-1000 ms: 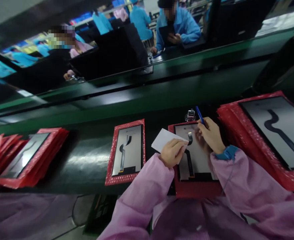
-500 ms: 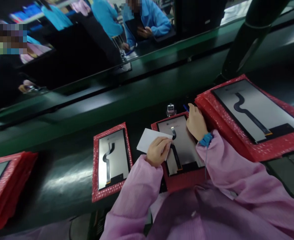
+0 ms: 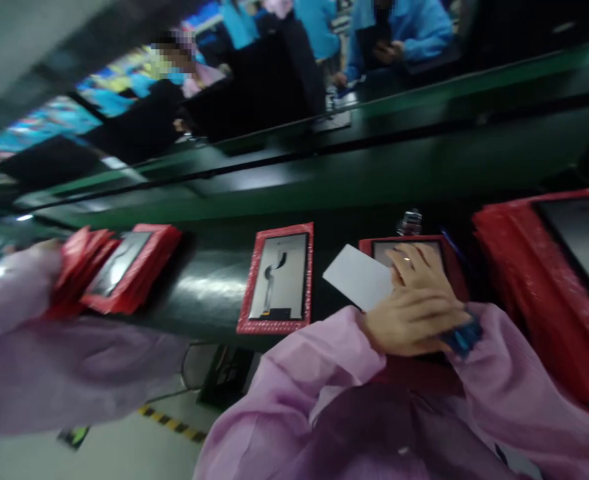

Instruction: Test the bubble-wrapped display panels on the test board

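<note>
My left hand (image 3: 414,323) lies across the back of my right hand and wrist, fingers stretched out near the blue wristband (image 3: 463,335). My right hand (image 3: 421,267) rests over a display panel (image 3: 381,249) on red bubble wrap, its fingers extended. A blank white card (image 3: 358,275) sticks out to the left of both hands. Its right end is hidden, and I cannot tell whether it is held. The hands cover most of the panel. Beside its upper right corner lies a blue pen (image 3: 453,245).
Left of the hands, another display panel (image 3: 287,273) lies on red bubble wrap. Red-wrapped stacks (image 3: 147,267) stand farther left, beside a co-worker's pink sleeve (image 3: 14,287). A tall red stack (image 3: 539,293) is at the right. Behind the panel sits a small metallic object (image 3: 410,222).
My left hand has crossed from the card onto my right hand. My right hand has left the blue pen and come down over the panel. The view has turned left.
</note>
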`<state>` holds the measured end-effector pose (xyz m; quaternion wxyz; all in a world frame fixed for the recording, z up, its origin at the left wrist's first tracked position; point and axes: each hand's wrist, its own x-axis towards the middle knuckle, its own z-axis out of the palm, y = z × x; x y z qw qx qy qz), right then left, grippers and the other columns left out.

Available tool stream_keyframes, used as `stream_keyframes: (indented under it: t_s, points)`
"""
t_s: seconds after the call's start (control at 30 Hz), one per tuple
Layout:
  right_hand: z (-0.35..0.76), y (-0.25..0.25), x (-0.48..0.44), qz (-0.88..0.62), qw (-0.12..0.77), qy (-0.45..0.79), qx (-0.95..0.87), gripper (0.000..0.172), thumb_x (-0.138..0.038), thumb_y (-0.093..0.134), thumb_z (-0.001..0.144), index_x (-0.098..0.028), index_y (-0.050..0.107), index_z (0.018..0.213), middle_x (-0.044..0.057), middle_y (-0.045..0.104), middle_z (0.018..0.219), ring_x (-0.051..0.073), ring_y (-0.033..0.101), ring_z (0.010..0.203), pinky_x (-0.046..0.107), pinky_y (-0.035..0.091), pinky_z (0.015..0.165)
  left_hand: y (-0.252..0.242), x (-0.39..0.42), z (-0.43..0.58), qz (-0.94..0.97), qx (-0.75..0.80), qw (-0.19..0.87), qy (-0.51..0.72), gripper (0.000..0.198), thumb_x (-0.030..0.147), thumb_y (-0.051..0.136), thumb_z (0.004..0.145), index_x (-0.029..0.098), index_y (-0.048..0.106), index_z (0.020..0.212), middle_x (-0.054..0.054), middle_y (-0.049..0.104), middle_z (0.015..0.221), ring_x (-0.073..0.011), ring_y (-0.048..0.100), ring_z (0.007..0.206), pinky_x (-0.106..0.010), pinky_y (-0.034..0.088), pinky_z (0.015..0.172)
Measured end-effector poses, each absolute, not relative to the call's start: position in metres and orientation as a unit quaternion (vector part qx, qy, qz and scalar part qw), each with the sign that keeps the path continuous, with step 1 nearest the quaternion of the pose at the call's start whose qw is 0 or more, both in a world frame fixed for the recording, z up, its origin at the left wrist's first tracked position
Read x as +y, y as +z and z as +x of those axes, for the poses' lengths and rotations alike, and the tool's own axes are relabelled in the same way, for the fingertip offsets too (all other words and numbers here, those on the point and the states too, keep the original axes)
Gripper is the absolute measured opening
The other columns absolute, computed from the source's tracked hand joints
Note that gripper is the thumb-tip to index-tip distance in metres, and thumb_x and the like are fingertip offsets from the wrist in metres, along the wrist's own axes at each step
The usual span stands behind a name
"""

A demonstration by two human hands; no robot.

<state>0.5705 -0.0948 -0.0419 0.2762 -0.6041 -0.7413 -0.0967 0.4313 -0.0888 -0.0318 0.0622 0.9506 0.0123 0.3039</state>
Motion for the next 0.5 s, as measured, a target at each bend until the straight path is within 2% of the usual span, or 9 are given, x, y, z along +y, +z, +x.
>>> stream_keyframes:
  t_s: [0.07, 0.13, 0.27, 0.37, 0.5]
  points:
    - [0.573, -0.049, -0.092, -0.589, 0.284, -0.119, -0.747, 0.032, -0.026, 0.046, 0.095, -0.018, 0.063, 0.121, 0.015, 0.059, 0.124, 0.031, 0.049, 0.115, 0.048, 0.046, 0.096, -0.03, -0.092, 0.441, 0.972, -0.013, 0.025, 0.235, 0.043, 0.045, 0.04, 0.103, 0.025, 0.067, 0.13, -0.004, 0.063, 0.139, -0.0194, 0.054, 0.132, -0.039, 0.04, 0.113]
    - [0.576, -0.05, -0.09, -0.57, 0.271, -0.12, -0.766, 0.037, -0.031, 0.043, 0.097, -0.016, 0.061, 0.126, 0.016, 0.058, 0.126, 0.032, 0.048, 0.117, 0.049, 0.046, 0.097, -0.022, -0.092, 0.444, 0.983, -0.028, -0.015, 0.178, 0.042, 0.035, 0.034, 0.105, 0.029, 0.064, 0.134, 0.0, 0.058, 0.144, -0.0183, 0.053, 0.133, -0.042, 0.037, 0.116]
    - [0.58, -0.047, -0.089, -0.538, 0.264, -0.156, -0.786, 0.04, -0.032, 0.038, 0.099, -0.009, 0.062, 0.123, 0.017, 0.06, 0.122, 0.032, 0.049, 0.113, 0.048, 0.046, 0.097, -0.004, -0.088, 0.441, 0.992, -0.052, -0.057, 0.097, 0.054, 0.017, 0.022, 0.102, 0.03, 0.056, 0.141, 0.006, 0.05, 0.151, -0.0134, 0.048, 0.139, -0.037, 0.034, 0.117]
    - [0.58, -0.048, -0.087, -0.531, 0.255, -0.175, -0.789, 0.039, -0.032, 0.038, 0.098, -0.009, 0.064, 0.117, 0.016, 0.062, 0.116, 0.031, 0.051, 0.108, 0.046, 0.047, 0.094, -0.002, -0.08, 0.443, 0.989, -0.105, -0.058, 0.085, 0.057, 0.013, 0.022, 0.099, 0.026, 0.052, 0.145, 0.005, 0.05, 0.151, -0.0121, 0.045, 0.142, -0.031, 0.033, 0.117]
    - [0.58, -0.05, -0.084, -0.527, 0.253, -0.169, -0.793, 0.042, -0.035, 0.034, 0.099, -0.009, 0.063, 0.115, 0.015, 0.062, 0.114, 0.032, 0.051, 0.106, 0.047, 0.046, 0.094, -0.005, -0.078, 0.445, 0.987, -0.135, -0.017, 0.09, 0.055, 0.015, 0.024, 0.098, 0.02, 0.058, 0.142, -0.001, 0.057, 0.145, -0.0147, 0.051, 0.137, -0.029, 0.037, 0.114]
